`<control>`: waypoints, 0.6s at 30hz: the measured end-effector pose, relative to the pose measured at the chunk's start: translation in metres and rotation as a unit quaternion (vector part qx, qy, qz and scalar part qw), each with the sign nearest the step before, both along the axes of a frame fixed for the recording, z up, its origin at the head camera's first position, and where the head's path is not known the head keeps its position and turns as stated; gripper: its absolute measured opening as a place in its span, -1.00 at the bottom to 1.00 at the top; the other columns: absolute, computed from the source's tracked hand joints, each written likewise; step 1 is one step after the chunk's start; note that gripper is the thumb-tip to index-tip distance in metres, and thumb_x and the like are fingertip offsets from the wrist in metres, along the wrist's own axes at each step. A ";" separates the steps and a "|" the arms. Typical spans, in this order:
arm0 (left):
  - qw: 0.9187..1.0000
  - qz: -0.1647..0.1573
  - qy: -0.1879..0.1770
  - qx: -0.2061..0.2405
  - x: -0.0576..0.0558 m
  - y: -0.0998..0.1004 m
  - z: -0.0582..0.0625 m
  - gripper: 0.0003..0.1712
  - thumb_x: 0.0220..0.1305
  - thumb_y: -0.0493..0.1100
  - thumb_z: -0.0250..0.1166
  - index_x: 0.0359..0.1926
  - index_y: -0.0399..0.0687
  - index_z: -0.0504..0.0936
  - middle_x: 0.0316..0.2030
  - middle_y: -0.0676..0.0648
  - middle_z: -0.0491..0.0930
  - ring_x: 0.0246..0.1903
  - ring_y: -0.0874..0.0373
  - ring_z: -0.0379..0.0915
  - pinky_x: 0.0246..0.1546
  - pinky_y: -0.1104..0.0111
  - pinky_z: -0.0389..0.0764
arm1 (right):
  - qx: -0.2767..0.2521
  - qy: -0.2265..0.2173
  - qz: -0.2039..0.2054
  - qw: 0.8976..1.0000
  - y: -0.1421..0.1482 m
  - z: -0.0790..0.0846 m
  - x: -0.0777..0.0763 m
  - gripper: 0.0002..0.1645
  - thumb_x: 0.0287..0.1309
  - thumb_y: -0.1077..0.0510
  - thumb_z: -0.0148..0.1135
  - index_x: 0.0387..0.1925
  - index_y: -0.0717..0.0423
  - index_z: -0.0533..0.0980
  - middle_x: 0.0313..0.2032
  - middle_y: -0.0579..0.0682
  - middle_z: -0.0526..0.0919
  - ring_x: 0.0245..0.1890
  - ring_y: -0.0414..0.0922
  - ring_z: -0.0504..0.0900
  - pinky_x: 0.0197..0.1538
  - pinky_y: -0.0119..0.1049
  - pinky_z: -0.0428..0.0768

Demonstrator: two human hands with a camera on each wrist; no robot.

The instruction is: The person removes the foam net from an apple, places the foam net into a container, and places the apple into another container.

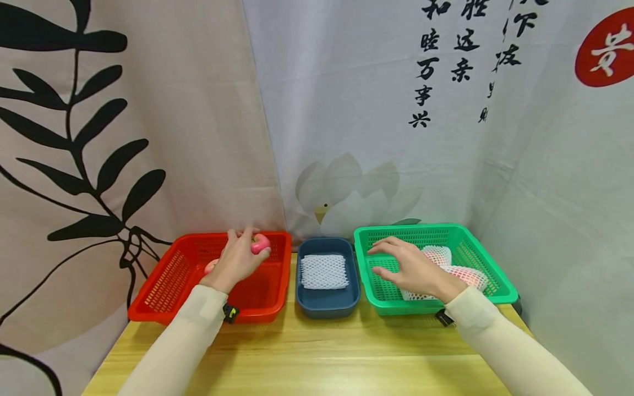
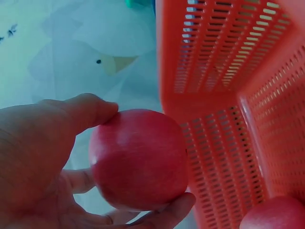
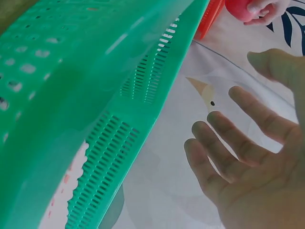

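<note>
My left hand (image 1: 240, 260) grips a red apple (image 2: 140, 160) between thumb and fingers, above the red basket (image 1: 277, 308). Another apple (image 1: 211, 266) lies inside that basket, partly hidden behind the hand. Over the left part of the green basket (image 1: 500, 286), my right hand (image 1: 411, 267) hovers with its fingers spread and nothing in them. Several fruits in white foam net sleeves (image 1: 468, 276) rest in the green basket, partly covered by the right hand and forearm. In the right wrist view the fingers are extended beside the basket's rim.
Between the two baskets stands a blue tray (image 1: 327, 308) with a flat white foam net (image 1: 324, 271) in it. All three containers sit on a wooden table (image 1: 317, 357). A printed cloth curtain (image 1: 208, 137) hangs close behind them.
</note>
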State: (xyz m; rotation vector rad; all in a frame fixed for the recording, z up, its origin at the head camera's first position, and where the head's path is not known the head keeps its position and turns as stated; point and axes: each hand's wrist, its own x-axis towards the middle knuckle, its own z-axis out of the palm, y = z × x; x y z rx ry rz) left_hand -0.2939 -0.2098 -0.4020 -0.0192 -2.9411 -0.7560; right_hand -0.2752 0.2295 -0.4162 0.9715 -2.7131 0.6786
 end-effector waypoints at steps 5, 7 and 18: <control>1.000 -0.012 -0.016 -0.010 -0.011 -0.003 -0.003 -0.20 0.62 0.04 0.43 0.66 -0.19 0.38 0.44 -0.50 0.34 0.08 -0.35 0.63 0.16 -0.14 0.84 | 0.002 -0.003 -0.004 1.000 0.007 -0.002 -0.003 -0.52 0.58 0.03 0.54 0.42 -0.06 0.73 0.45 0.09 0.73 0.48 0.25 0.72 0.51 0.37 0.70; 1.000 -0.010 -0.023 -0.015 -0.016 -0.005 -0.004 -0.20 0.62 0.04 0.43 0.65 -0.22 0.39 0.48 -0.52 0.33 0.08 -0.38 0.63 0.22 -0.19 0.82 | 0.005 -0.006 -0.008 1.000 0.009 -0.003 -0.004 -0.51 0.59 0.01 0.54 0.42 -0.05 0.72 0.46 0.11 0.73 0.49 0.26 0.71 0.51 0.38 0.70; 0.996 -0.001 -0.076 -0.034 -0.030 -0.009 -0.011 -0.25 0.55 -0.03 0.46 0.52 -0.37 0.44 0.41 -0.61 0.34 0.03 -0.47 0.65 0.23 -0.28 0.77 | 0.025 -0.019 -0.034 0.999 0.019 -0.007 -0.009 -0.44 0.55 -0.02 0.57 0.46 -0.03 0.70 0.47 0.09 0.72 0.49 0.24 0.71 0.52 0.33 0.71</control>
